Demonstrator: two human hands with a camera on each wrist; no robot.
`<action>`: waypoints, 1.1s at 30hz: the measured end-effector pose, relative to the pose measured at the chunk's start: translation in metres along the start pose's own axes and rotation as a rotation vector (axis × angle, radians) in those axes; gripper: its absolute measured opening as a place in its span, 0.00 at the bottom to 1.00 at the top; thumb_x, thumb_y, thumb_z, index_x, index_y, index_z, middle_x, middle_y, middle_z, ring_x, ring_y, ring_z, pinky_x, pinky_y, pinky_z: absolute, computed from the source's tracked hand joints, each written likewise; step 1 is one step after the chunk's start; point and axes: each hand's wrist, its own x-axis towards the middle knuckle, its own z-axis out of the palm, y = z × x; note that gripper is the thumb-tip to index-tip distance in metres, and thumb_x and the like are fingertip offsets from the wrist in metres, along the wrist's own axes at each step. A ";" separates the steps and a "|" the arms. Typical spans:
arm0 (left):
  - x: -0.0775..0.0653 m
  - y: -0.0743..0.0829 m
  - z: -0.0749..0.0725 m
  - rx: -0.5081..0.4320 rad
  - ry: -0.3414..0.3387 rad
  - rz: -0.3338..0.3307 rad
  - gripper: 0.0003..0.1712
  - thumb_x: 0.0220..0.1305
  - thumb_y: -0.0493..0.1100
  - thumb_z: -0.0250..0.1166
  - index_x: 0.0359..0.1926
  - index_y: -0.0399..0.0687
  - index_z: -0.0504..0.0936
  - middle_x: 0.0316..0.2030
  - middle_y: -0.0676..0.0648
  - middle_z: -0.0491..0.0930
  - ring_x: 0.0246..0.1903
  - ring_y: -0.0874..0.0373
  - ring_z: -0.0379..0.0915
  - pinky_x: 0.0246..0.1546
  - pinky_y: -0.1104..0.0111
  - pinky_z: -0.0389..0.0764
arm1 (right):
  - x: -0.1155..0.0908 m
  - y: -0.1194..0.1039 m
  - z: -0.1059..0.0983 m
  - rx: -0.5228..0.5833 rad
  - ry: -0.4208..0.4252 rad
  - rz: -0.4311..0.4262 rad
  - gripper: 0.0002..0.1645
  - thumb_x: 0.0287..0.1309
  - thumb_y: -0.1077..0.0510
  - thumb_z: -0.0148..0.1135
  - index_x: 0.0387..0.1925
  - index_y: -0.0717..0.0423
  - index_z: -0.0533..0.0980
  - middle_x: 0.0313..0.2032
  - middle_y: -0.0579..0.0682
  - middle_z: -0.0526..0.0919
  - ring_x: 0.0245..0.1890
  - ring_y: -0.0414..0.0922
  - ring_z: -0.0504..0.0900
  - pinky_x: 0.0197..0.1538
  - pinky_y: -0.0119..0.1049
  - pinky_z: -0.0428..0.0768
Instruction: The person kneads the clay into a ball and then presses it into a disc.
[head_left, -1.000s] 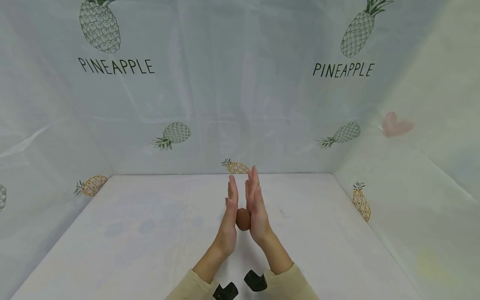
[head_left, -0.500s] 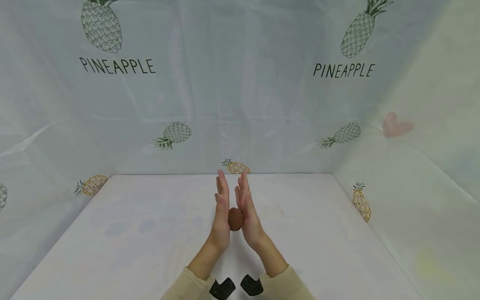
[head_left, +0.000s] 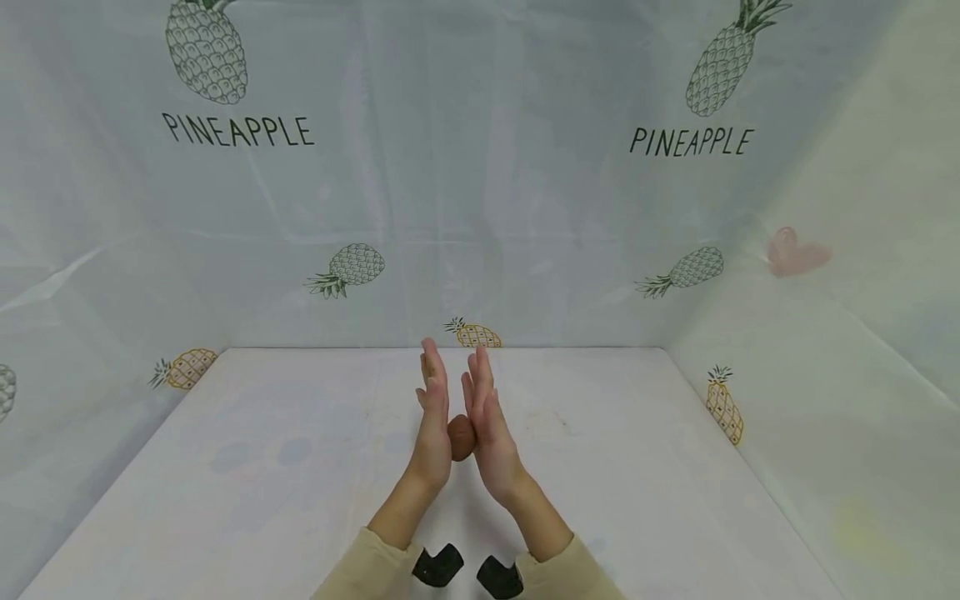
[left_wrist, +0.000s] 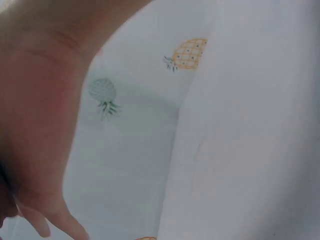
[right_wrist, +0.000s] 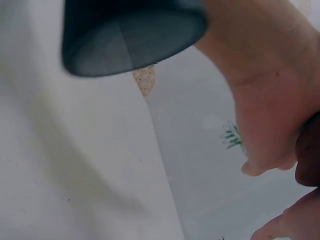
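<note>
A small brown ball (head_left: 461, 437), like clay or dough, sits between my two palms above the white table. My left hand (head_left: 433, 437) presses it from the left with straight fingers pointing up and forward. From the right, the palm of my right hand (head_left: 497, 446) presses the other side, fingers also straight. The right wrist view shows the ball (right_wrist: 306, 155) as a dark brown lump at the right edge, between the right hand (right_wrist: 272, 112) and the fingers of the other one. In the left wrist view the left hand (left_wrist: 40, 120) fills the left side.
A white table (head_left: 285, 500) spreads under the hands. Behind it hangs a pale curtain (head_left: 480, 183) printed with pineapples, and similar sheets close off both sides. Black wrist-camera mounts (head_left: 438, 566) stick out inward from the beige sleeves (head_left: 371, 567).
Both hands and the ball have shifted left. The left fingertips have slid forward past the right ones, which have drawn back a little, with the ball still between the palms.
</note>
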 end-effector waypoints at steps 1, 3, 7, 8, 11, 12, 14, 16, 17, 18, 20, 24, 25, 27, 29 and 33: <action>0.000 -0.001 0.000 0.004 0.000 -0.006 0.41 0.81 0.68 0.23 0.85 0.63 0.24 0.84 0.57 0.17 0.82 0.55 0.08 0.73 0.38 0.10 | 0.000 -0.001 0.000 0.003 0.005 -0.005 0.41 0.81 0.31 0.13 0.85 0.37 0.23 0.85 0.43 0.25 0.85 0.56 0.27 0.79 0.69 0.25; 0.000 -0.003 0.001 0.004 -0.005 -0.016 0.40 0.82 0.67 0.23 0.85 0.62 0.24 0.83 0.57 0.17 0.82 0.54 0.08 0.73 0.39 0.09 | 0.000 -0.003 -0.001 0.012 0.019 -0.013 0.41 0.80 0.31 0.13 0.85 0.36 0.23 0.85 0.43 0.25 0.85 0.56 0.27 0.78 0.69 0.25; -0.001 -0.007 0.006 -0.009 -0.032 -0.022 0.40 0.82 0.65 0.22 0.85 0.60 0.23 0.83 0.58 0.16 0.82 0.54 0.07 0.73 0.41 0.08 | 0.001 -0.007 -0.003 0.049 0.054 -0.026 0.39 0.80 0.31 0.12 0.85 0.32 0.24 0.85 0.40 0.25 0.85 0.54 0.26 0.79 0.66 0.23; -0.001 -0.008 0.007 -0.014 -0.043 -0.020 0.40 0.82 0.65 0.22 0.85 0.60 0.23 0.83 0.58 0.16 0.81 0.54 0.06 0.73 0.41 0.08 | 0.001 -0.007 -0.003 0.055 0.063 -0.029 0.39 0.80 0.31 0.12 0.85 0.31 0.24 0.85 0.39 0.25 0.85 0.53 0.26 0.79 0.65 0.23; -0.003 -0.009 0.010 -0.016 -0.060 -0.014 0.39 0.83 0.63 0.22 0.85 0.59 0.23 0.83 0.58 0.17 0.81 0.55 0.07 0.73 0.40 0.09 | 0.001 -0.010 -0.005 0.065 0.084 -0.039 0.38 0.80 0.32 0.10 0.85 0.30 0.25 0.84 0.38 0.26 0.85 0.52 0.27 0.80 0.62 0.23; -0.003 -0.009 0.010 -0.012 -0.067 -0.014 0.39 0.83 0.63 0.21 0.84 0.59 0.22 0.83 0.58 0.17 0.81 0.56 0.07 0.73 0.40 0.09 | 0.001 -0.011 -0.006 0.061 0.090 -0.041 0.38 0.81 0.33 0.10 0.85 0.31 0.25 0.85 0.39 0.26 0.85 0.52 0.27 0.80 0.62 0.24; -0.005 -0.009 0.012 -0.011 -0.087 -0.014 0.37 0.84 0.62 0.21 0.84 0.60 0.22 0.83 0.59 0.17 0.82 0.56 0.08 0.74 0.40 0.10 | 0.001 -0.012 -0.009 0.059 0.101 -0.044 0.39 0.81 0.32 0.11 0.85 0.32 0.25 0.85 0.39 0.26 0.85 0.52 0.27 0.81 0.61 0.24; -0.007 -0.009 0.013 -0.013 -0.114 -0.018 0.37 0.84 0.61 0.20 0.84 0.61 0.23 0.83 0.61 0.18 0.82 0.58 0.09 0.74 0.40 0.11 | 0.001 -0.012 -0.012 0.056 0.115 -0.038 0.39 0.80 0.30 0.12 0.85 0.31 0.25 0.85 0.39 0.27 0.85 0.52 0.27 0.81 0.60 0.25; -0.008 -0.008 0.014 -0.017 -0.131 -0.021 0.36 0.84 0.62 0.20 0.84 0.62 0.23 0.83 0.62 0.18 0.82 0.59 0.09 0.75 0.41 0.11 | 0.001 -0.013 -0.014 0.054 0.123 -0.030 0.39 0.80 0.30 0.12 0.85 0.29 0.26 0.85 0.38 0.27 0.85 0.51 0.27 0.81 0.60 0.25; -0.008 -0.008 0.014 -0.023 -0.149 -0.021 0.36 0.84 0.62 0.20 0.84 0.63 0.23 0.83 0.62 0.19 0.82 0.59 0.10 0.75 0.41 0.11 | 0.001 -0.012 -0.015 0.047 0.130 -0.025 0.39 0.80 0.29 0.12 0.85 0.28 0.26 0.85 0.38 0.27 0.85 0.51 0.27 0.81 0.61 0.24; -0.010 -0.007 0.016 -0.040 -0.184 -0.021 0.36 0.84 0.62 0.19 0.85 0.64 0.24 0.83 0.62 0.19 0.82 0.60 0.10 0.75 0.41 0.12 | 0.001 -0.012 -0.019 0.039 0.148 -0.009 0.38 0.79 0.29 0.12 0.84 0.25 0.27 0.84 0.37 0.27 0.85 0.51 0.27 0.80 0.61 0.24; -0.012 -0.007 0.019 -0.072 -0.229 -0.017 0.37 0.83 0.65 0.18 0.85 0.66 0.24 0.83 0.63 0.19 0.81 0.60 0.09 0.75 0.40 0.12 | 0.001 -0.010 -0.025 0.033 0.175 0.018 0.37 0.79 0.29 0.11 0.84 0.22 0.27 0.84 0.36 0.27 0.85 0.51 0.26 0.80 0.64 0.23; -0.012 -0.007 0.019 -0.078 -0.231 -0.013 0.37 0.82 0.65 0.18 0.85 0.66 0.25 0.83 0.62 0.19 0.81 0.60 0.09 0.75 0.40 0.13 | 0.002 -0.009 -0.026 0.039 0.180 0.023 0.37 0.79 0.28 0.12 0.84 0.22 0.27 0.84 0.36 0.27 0.85 0.51 0.26 0.80 0.63 0.23; -0.012 -0.006 0.020 -0.099 -0.229 -0.007 0.37 0.82 0.65 0.18 0.85 0.66 0.25 0.83 0.62 0.20 0.81 0.61 0.10 0.76 0.39 0.15 | 0.002 -0.006 -0.027 0.051 0.180 0.029 0.38 0.78 0.27 0.13 0.84 0.22 0.27 0.84 0.37 0.27 0.85 0.51 0.27 0.80 0.63 0.23; -0.012 -0.005 0.019 -0.119 -0.219 0.001 0.37 0.83 0.65 0.19 0.85 0.65 0.26 0.84 0.62 0.21 0.82 0.62 0.12 0.77 0.40 0.18 | 0.002 -0.003 -0.027 0.060 0.177 0.036 0.39 0.78 0.26 0.14 0.84 0.22 0.28 0.85 0.38 0.28 0.85 0.51 0.27 0.80 0.62 0.24; -0.012 -0.001 0.017 -0.131 -0.192 0.024 0.37 0.83 0.63 0.19 0.85 0.63 0.27 0.84 0.63 0.22 0.82 0.62 0.13 0.78 0.40 0.20 | 0.002 0.003 -0.025 0.062 0.145 0.048 0.40 0.79 0.26 0.14 0.84 0.25 0.27 0.85 0.41 0.28 0.85 0.53 0.27 0.81 0.63 0.25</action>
